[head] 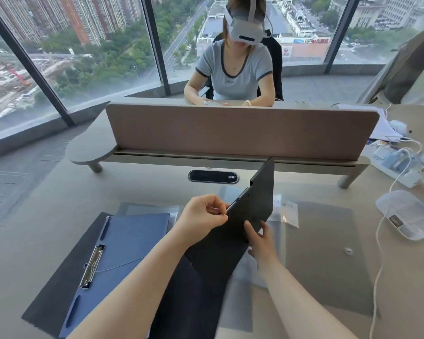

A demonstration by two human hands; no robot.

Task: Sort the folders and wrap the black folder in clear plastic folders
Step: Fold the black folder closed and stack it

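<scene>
A black folder [252,206] stands tilted up off the desk in the middle, its far corner raised toward the divider. My left hand [203,217] pinches its left edge. My right hand [261,241] holds its lower right side, fingers on the cover. A clear plastic folder [321,241] with a snap button lies flat on the desk to the right, partly under the black folder. At the left, a blue clip folder [123,260] lies on another black folder [56,285]. More clear plastic sheets [142,208] show behind the blue folder.
A brown divider panel [240,130] crosses the desk ahead; a person with a headset sits behind it. A small plastic packet [289,214] lies near the black folder. At the right are a translucent box [409,214], white cables and a power strip [394,165].
</scene>
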